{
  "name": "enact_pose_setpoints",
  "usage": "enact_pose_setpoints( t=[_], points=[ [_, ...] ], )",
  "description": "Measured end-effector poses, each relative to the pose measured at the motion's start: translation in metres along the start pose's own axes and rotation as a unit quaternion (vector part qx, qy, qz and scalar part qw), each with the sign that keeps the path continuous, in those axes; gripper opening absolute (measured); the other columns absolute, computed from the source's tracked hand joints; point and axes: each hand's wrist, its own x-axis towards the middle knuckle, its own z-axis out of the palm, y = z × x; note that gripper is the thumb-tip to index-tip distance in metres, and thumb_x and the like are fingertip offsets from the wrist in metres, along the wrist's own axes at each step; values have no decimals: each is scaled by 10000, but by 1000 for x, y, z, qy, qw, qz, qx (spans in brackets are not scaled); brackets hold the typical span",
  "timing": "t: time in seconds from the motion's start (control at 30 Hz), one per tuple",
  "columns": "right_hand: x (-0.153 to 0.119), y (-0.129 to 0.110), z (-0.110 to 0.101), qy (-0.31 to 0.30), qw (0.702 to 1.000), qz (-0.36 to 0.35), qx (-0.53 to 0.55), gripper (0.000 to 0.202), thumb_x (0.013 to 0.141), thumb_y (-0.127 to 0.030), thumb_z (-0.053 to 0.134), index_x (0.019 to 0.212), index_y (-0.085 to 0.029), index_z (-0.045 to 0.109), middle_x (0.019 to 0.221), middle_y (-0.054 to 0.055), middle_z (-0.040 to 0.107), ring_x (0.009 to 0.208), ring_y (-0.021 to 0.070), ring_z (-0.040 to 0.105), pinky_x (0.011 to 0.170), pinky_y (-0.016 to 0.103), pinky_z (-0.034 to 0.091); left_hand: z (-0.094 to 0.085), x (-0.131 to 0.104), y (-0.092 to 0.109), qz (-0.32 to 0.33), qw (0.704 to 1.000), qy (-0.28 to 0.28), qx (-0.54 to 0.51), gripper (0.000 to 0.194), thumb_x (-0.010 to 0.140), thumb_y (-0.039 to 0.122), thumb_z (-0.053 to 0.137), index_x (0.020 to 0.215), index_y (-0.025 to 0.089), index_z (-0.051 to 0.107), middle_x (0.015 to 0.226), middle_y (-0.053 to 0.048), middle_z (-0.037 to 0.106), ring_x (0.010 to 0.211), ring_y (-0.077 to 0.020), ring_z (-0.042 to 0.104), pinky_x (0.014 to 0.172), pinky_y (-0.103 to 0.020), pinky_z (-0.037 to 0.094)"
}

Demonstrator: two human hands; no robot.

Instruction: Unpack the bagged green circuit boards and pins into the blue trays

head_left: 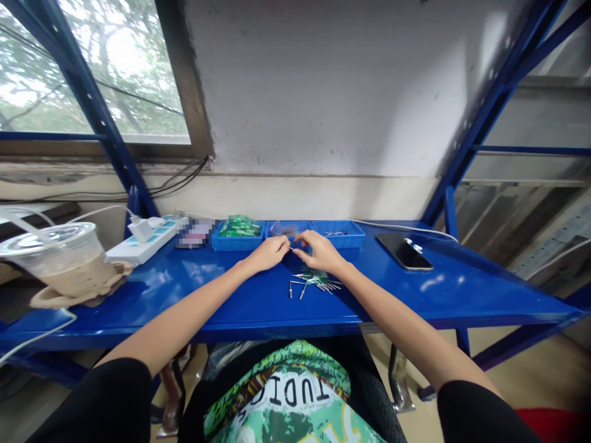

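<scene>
My left hand [272, 252] is closed, its thumb and fingertips pinched together over the middle of the blue table. A thin, shiny piece, which looks like a rivet [292, 248], sticks out from its fingertips toward the right. Just beside it, my right hand [319, 251] has curved fingers, with a gap between thumb and forefinger. The right thumb is close to the rivet's end; whether they touch I cannot tell. Below the right hand lies a loose pile of silvery rivets [323, 283], with some green plastic among them. Two rivets [290, 290] lie apart at the pile's left.
Behind my hands stand blue bins: one with green packets [240, 226], one with clear plastic bags [284, 229], one with small metal pieces [337, 233]. A phone [405, 251] with white earbuds lies right. At left are a power strip [148, 240] and a drink cup [64, 264].
</scene>
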Motion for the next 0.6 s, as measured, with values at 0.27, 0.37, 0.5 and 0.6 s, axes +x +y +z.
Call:
enact_pose_setpoints(
  t=[0.27, 0.37, 0.5, 0.6],
  points=[
    [1, 3, -5, 5, 999, -17, -38, 67, 833, -258, 535, 848, -192, 541, 774, 31, 554, 756, 165, 502, 687, 275, 392, 10, -3, 10, -89, 989, 85, -80, 300, 902, 308, 312, 666, 182, 446, 565, 18, 505, 562, -122, 495, 571, -238, 384],
    [1, 0, -6, -1, 998, -17, -59, 73, 866, -229, 479, 833, -195, 536, 788, 41, 568, 769, 169, 507, 690, 275, 387, 11, -11, 14, -94, 986, 97, -96, 286, 906, 327, 322, 720, 179, 480, 635, 6, 555, 596, -123, 523, 599, -239, 402],
    [2, 0, -5, 3, 998, -10, -66, 135, 896, -239, 433, 824, -192, 538, 789, 48, 579, 766, 169, 516, 682, 273, 384, 9, -18, 19, -45, 991, 107, -73, 236, 915, 333, 332, 854, 187, 506, 721, -3, 581, 677, -137, 550, 671, -255, 415],
    [1, -1, -4, 13, 999, -8, -52, 130, 893, -280, 455, 876, -190, 547, 796, 46, 584, 766, 168, 526, 684, 272, 392, 6, -20, 21, -18, 994, 100, -50, 269, 927, 319, 296, 803, 191, 498, 681, -1, 559, 663, -141, 546, 677, -258, 407]
  ],
)
